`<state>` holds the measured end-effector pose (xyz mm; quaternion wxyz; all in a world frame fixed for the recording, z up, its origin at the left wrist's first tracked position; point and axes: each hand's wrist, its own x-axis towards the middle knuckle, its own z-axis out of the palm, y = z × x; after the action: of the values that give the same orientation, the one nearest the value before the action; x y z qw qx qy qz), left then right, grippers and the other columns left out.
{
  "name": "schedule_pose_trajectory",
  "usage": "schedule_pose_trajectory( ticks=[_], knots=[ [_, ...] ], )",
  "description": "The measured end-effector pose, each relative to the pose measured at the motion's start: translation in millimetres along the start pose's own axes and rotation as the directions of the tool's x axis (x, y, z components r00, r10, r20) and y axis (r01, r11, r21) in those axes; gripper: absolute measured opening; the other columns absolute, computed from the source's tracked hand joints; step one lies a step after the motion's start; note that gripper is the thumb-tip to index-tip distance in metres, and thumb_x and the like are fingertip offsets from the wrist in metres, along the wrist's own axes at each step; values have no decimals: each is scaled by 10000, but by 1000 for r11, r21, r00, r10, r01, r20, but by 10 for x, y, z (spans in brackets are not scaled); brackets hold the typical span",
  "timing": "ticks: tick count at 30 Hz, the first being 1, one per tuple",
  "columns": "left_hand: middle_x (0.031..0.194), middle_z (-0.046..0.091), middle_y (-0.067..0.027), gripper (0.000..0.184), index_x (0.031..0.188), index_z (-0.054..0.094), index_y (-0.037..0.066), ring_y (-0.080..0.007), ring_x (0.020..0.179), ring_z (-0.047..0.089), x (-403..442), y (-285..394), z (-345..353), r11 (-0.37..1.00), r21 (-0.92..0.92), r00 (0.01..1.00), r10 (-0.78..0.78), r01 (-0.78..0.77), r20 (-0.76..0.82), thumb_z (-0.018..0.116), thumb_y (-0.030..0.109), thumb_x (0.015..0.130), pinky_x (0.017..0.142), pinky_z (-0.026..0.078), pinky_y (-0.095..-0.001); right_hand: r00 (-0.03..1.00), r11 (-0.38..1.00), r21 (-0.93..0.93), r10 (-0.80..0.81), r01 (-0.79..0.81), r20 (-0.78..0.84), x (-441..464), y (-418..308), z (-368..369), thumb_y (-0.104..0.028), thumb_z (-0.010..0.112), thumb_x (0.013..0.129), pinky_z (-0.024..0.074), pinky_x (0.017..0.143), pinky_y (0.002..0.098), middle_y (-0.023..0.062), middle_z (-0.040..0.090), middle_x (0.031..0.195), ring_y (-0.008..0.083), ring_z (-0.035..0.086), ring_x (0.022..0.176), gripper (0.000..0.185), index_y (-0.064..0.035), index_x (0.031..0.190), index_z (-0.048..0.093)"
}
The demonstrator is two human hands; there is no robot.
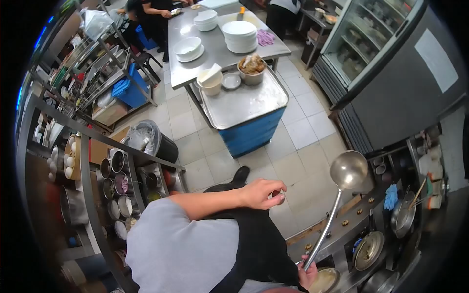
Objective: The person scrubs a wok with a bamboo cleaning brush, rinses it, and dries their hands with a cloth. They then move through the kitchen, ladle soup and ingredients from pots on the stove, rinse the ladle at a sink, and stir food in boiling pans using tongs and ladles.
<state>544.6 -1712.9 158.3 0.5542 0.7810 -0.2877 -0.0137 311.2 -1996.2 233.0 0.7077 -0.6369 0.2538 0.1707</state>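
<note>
My left hand (pixel 265 193) is held in front of my dark apron (pixel 259 234), its fingers loosely curled with a gap between them. I see nothing in it. Low on the right, my right hand (pixel 307 276), partly cut off by the frame's bottom edge, grips the handle end of a large metal ladle (pixel 349 169). The ladle slants up and away to the right, with its round bowl above the floor beside the stove. Close to my right hand, a pan (pixel 325 282) with pale contents sits on the stove.
A metal table (pixel 210 39) ahead bears stacked white plates (pixel 240 36) and a tray (pixel 249 110) with food containers. Left is a rack with ingredient tins (pixel 121 183) and a bin (pixel 163 144). Right are a glass-door fridge (pixel 359 44) and pans (pixel 369 250). People stand at the back.
</note>
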Motion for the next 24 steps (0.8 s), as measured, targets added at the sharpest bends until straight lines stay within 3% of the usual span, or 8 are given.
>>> schedule_pose_trajectory(
  ticks=[5, 9, 13, 14, 17, 18, 21, 24],
  knots=[
    [703, 615, -65, 148, 995, 614, 71, -215, 550, 595, -189, 115, -442, 1000, 1, 997, 26, -26, -66, 661, 150, 880, 505, 473, -326, 997, 985, 172, 18, -31, 74, 334, 225, 363, -33, 704, 832, 427, 585, 191, -12, 576, 761, 57, 532, 601, 426, -9, 1218, 525],
    [701, 614, -66, 132, 978, 619, 67, -208, 542, 587, -383, 17, -769, 997, 22, 994, 70, -69, -78, 661, 146, 881, 502, 470, -323, 989, 995, 101, 0, -15, 149, 524, 353, 802, 13, 668, 831, 432, 598, 187, -10, 591, 750, 54, 560, 628, 396, 24, 1210, 550],
    [742, 635, -83, 157, 1005, 623, 68, -238, 577, 609, -635, -161, -1247, 1000, 8, 1000, 18, -18, 2, 648, 168, 887, 526, 484, -346, 994, 977, 213, -4, -19, 108, 629, 453, 1415, 31, 653, 826, 423, 588, 193, -7, 587, 753, 59, 546, 615, 366, 24, 1181, 563],
    [755, 641, -88, 164, 1011, 626, 69, -248, 590, 616, -701, -205, -1385, 1000, 15, 999, -2, 2, 41, 645, 175, 889, 537, 490, -355, 1000, 998, 60, 17, -16, -23, 584, 330, 1701, -8, 620, 853, 395, 561, 200, -1, 556, 720, 70, 515, 574, 350, 37, 1192, 544],
    [810, 659, -113, 181, 1035, 644, 85, -276, 648, 646, -962, -476, -1728, 998, 67, 994, -8, 1, 110, 616, 206, 903, 586, 511, -383, 983, 948, 297, -150, 112, 108, 806, 766, 1742, -54, 567, 890, 359, 480, 224, 18, 495, 676, 95, 462, 494, 364, 29, 1238, 504],
    [814, 659, -115, 185, 1039, 645, 85, -270, 663, 646, -1023, -521, -1883, 997, 55, 988, -61, 54, 140, 613, 210, 907, 594, 510, -379, 983, 982, 177, 98, -70, -153, 479, 124, 2381, -103, 627, 907, 399, 556, 231, -3, 527, 773, 89, 494, 664, 384, -37, 1265, 504],
    [818, 657, -113, 189, 1040, 646, 82, -252, 681, 636, -1291, -697, -2085, 986, -104, 988, -122, 132, 96, 616, 215, 910, 610, 505, -367, 941, 945, 328, 124, -14, -316, 513, 144, 2733, -81, 615, 896, 390, 511, 225, -14, 493, 728, 97, 490, 639, 333, -49, 1215, 525],
    [775, 633, -83, 200, 1032, 640, 70, -206, 635, 607, -1445, -833, -1991, 952, -276, 990, -112, 131, 83, 638, 233, 915, 587, 486, -334, 995, 941, 339, 37, -4, -92, 564, 2, 2637, -84, 602, 903, 363, 494, 219, -10, 470, 731, 94, 437, 613, 397, -73, 1285, 491]
  ],
)
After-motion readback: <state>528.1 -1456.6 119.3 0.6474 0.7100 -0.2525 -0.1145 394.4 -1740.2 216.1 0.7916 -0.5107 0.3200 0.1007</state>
